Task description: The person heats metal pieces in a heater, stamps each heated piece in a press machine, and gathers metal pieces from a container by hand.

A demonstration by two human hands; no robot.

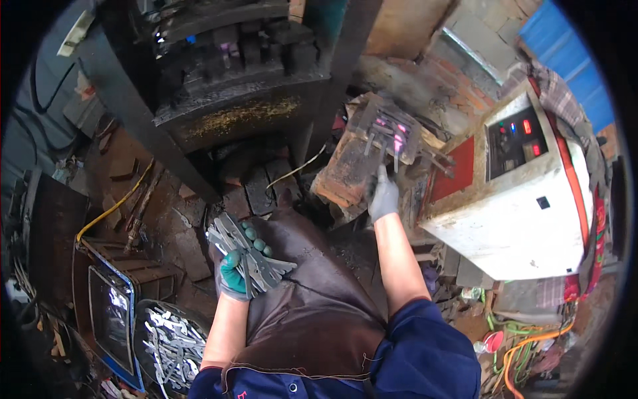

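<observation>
The left hand (234, 274) grips long metal strips (260, 267), slanted, far ends pointing away from the white box (508, 229); right hand (384, 198), can't tell.

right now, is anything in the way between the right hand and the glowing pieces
Nothing visible blocks the right hand from the glowing pieces; only a slim dark tool, perhaps tongs, seems to extend from it toward them.
</observation>
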